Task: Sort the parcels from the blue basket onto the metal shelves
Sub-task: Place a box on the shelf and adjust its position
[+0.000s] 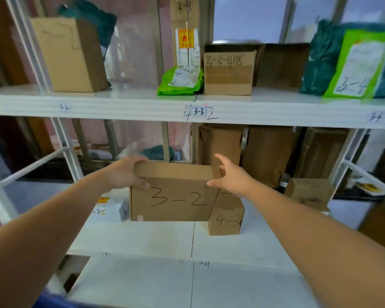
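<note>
Blue basket (51,300) mostly beyond the bottom edge; far-right shelf label (375,117) an illegible blur.

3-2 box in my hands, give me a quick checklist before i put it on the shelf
1. Left hand grips the top left corner of the 3-2 box: ok.
2. Right hand touches the top right corner with fingers spread, not wrapped round it: not ok.
3. Marking faces you and reads 3-2: ok.
4. Matching 3-2 label found on the edge of the upper shelf, to the left: ok.
5. Bare shelf between the brown box and the green bag: ok.
6. Box lifted free of the lower shelf and the 4-2 box: cannot tell.
</note>
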Available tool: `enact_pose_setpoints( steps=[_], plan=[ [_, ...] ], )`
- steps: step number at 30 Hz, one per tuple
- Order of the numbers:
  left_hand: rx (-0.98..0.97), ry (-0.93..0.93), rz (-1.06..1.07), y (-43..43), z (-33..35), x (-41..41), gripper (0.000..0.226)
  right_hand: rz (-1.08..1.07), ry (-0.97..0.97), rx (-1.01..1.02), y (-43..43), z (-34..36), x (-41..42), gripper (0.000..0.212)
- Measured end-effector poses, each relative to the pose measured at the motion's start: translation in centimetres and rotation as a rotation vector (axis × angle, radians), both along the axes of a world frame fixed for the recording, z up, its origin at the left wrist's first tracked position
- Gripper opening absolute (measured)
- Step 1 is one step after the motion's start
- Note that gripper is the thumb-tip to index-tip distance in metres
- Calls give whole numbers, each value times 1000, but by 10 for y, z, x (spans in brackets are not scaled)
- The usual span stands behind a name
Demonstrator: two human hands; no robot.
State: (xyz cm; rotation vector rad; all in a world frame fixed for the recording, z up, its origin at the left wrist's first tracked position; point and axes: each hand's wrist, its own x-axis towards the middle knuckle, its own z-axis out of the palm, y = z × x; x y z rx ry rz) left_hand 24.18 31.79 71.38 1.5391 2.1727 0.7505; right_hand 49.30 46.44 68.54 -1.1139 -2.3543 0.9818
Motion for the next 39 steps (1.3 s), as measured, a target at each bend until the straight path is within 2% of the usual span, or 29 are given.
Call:
enact_pose_setpoints(
  steps=[4, 7, 9, 11, 13, 18, 24, 26, 28, 30, 33, 39],
  plan=[
    [12, -91, 29, -22, 22, -9, 59, -41, 220, -75, -21, 23, -11, 92],
    [30, -204, 38, -36, 36, -9, 61, -105, 338, -146, -29, 34, -13, 99],
    [60, -309, 23, -47, 48, -9, 65, -73, 315, -216, -33, 39, -11, 102],
    [86, -370, -1, -59, 61, -11, 64, -35, 244, -275, -39, 43, -9, 85],
    [110, -344, -17, -69, 75, -12, 63, -42, 230, -351, -48, 47, -7, 70],
    [349, -205, 67, -86, 102, -15, 77, -39, 374, -382, -66, 65, -18, 74],
    [805, -359, 287, -103, 109, -25, 78, 53, 577, -326, -88, 105, -58, 62],
    [842, -385, 300, -107, 105, -31, 69, 56, 687, -317, -95, 117, -73, 60],
    [852, -336, 325, -107, 100, -39, 60, 40, 771, -261, -101, 128, -86, 68],
    [871, -337, 372, -101, 98, -48, 62, 24, 764, -135, -102, 137, -96, 74],
    [902, -331, 414, -91, 99, -62, 66, 46, 676, 58, -104, 150, -106, 62],
    [904, -355, 453, -63, 120, -85, 68, 50, 518, 244, -79, 174, -128, 66]
  ],
)
